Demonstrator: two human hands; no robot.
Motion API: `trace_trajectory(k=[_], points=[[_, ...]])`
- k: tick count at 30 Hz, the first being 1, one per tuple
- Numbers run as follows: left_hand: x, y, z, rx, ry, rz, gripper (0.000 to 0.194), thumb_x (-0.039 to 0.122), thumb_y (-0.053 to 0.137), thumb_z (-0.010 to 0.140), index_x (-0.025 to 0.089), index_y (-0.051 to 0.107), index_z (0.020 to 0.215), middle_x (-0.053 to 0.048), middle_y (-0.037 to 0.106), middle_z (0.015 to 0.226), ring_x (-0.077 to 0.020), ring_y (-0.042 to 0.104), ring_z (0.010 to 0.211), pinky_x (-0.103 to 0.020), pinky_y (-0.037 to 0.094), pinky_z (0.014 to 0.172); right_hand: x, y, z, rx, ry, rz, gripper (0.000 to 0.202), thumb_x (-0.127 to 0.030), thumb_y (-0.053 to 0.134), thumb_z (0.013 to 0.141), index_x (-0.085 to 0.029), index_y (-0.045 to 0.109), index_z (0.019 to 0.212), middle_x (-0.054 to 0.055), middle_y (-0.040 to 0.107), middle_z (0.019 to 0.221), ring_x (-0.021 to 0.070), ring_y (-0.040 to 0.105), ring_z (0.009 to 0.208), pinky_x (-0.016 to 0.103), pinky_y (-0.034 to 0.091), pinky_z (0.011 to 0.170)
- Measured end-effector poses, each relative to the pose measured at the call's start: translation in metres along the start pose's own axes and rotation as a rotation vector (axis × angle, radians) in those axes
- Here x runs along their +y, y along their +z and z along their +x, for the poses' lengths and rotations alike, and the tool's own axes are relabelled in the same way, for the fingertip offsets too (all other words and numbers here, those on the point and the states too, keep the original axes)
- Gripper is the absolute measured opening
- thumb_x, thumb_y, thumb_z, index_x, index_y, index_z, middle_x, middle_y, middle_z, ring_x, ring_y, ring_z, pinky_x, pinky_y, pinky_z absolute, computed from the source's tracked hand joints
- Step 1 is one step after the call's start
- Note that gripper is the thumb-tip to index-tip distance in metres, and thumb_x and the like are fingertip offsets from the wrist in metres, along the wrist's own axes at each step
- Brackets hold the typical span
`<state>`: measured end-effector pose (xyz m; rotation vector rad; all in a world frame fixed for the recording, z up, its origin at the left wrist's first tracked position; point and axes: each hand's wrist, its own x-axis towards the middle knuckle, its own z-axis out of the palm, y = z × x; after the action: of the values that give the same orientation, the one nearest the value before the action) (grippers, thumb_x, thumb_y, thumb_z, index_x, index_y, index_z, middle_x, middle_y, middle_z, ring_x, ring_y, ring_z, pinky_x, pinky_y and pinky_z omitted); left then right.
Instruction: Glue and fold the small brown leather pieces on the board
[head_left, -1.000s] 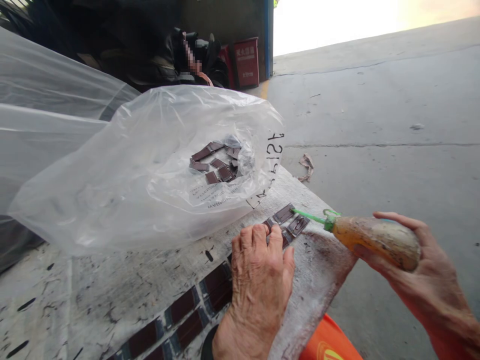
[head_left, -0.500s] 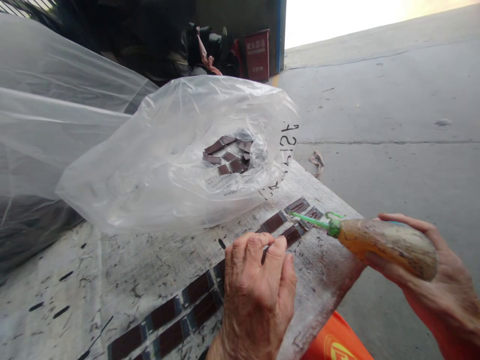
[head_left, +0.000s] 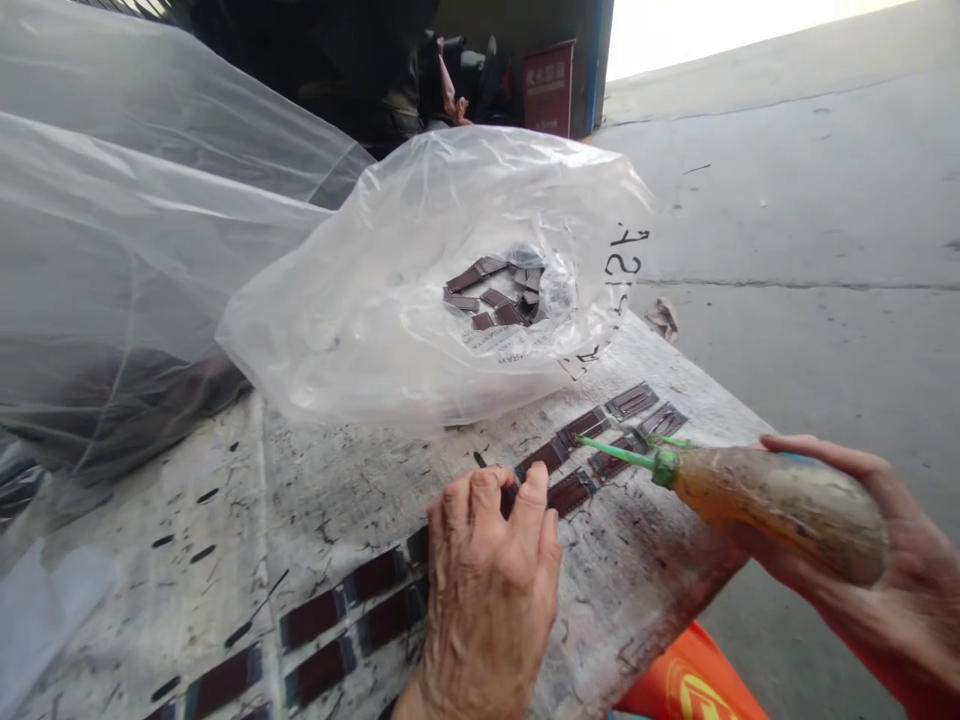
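Dark brown rectangular pieces [head_left: 386, 622] with clear edges lie in two slanting rows on the worktable. My left hand [head_left: 487, 580] rests palm down over the rows, fingers curled, with the fingertips around a dark piece partly hidden beneath them. A squeeze bottle [head_left: 780, 500], stained yellow-brown with a thin green nozzle [head_left: 619, 455], lies tilted in my right hand [head_left: 892, 540]. The nozzle tip is at a piece in the far row [head_left: 581, 430], just beyond my left fingertips. Streaks show across the pieces at the far end [head_left: 632, 400].
A clear plastic bag [head_left: 360, 350] with handwriting stands open behind the rows, several brown pieces [head_left: 480, 272] inside. More plastic sheeting [head_left: 150, 230] is at left. The whitish worktable [head_left: 330, 480] ends at right above a concrete floor [head_left: 825, 350]. A red box [head_left: 547, 90] stands behind.
The nozzle tip has moved from the far end of the rows to a nearer piece. My left hand has slid back along the rows. The whole view has shifted slightly.
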<state>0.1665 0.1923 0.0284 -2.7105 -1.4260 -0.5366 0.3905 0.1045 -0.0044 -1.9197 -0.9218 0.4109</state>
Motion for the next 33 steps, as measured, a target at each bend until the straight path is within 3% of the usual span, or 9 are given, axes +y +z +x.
trace_trajectory(k=[9, 15, 21, 26, 33], points=[[0.002, 0.004, 0.004, -0.035, -0.024, 0.026, 0.032, 0.017, 0.058, 0.087, 0.023, 0.068, 0.116, -0.01, 0.062, 0.101, -0.0269, 0.053, 0.094, -0.045, 0.049, 0.082, 0.0, 0.005, 0.003, -0.019, -0.062, -0.045, 0.052, -0.05, 0.077, 0.054, -0.032, 0.063, 0.1, -0.002, 0.07, 0.086, 0.017, 0.062, 0.056, 0.025, 0.053, 0.046], [0.0, 0.006, 0.004, -0.03, -0.008, 0.037, 0.03, 0.019, 0.057, 0.088, 0.022, 0.068, 0.116, -0.011, 0.061, 0.101, -0.0274, 0.053, 0.095, -0.046, 0.049, 0.083, -0.003, 0.006, 0.004, -0.001, 0.011, -0.037, 0.054, -0.051, 0.077, 0.05, -0.03, 0.064, 0.098, -0.001, 0.07, 0.083, 0.0186, 0.062, 0.055, 0.027, 0.052, 0.044], [-0.005, 0.008, 0.003, -0.056, 0.03, 0.057, 0.032, 0.022, 0.056, 0.091, 0.024, 0.066, 0.12, -0.01, 0.061, 0.104, -0.0277, 0.052, 0.097, -0.044, 0.048, 0.081, 0.006, 0.001, 0.006, 0.028, 0.01, -0.05, 0.054, -0.05, 0.075, 0.057, -0.032, 0.062, 0.105, -0.002, 0.067, 0.084, 0.016, 0.06, 0.056, 0.024, 0.052, 0.046], [-0.004, 0.008, 0.004, 0.003, 0.024, 0.032, 0.029, 0.019, 0.056, 0.089, 0.022, 0.07, 0.114, -0.011, 0.063, 0.099, -0.0286, 0.053, 0.092, -0.046, 0.048, 0.078, 0.004, -0.003, 0.011, 0.055, 0.059, -0.029, 0.057, -0.049, 0.078, 0.051, -0.029, 0.063, 0.103, -0.002, 0.068, 0.079, 0.0159, 0.06, 0.054, 0.023, 0.052, 0.044], [-0.004, 0.008, 0.004, -0.002, 0.025, 0.034, 0.03, 0.018, 0.056, 0.088, 0.023, 0.07, 0.114, -0.01, 0.063, 0.099, -0.0283, 0.054, 0.093, -0.045, 0.048, 0.078, 0.003, -0.006, 0.013, 0.083, 0.097, -0.039, 0.059, -0.053, 0.078, 0.049, -0.027, 0.063, 0.101, 0.0, 0.07, 0.08, 0.0185, 0.061, 0.053, 0.028, 0.053, 0.044]])
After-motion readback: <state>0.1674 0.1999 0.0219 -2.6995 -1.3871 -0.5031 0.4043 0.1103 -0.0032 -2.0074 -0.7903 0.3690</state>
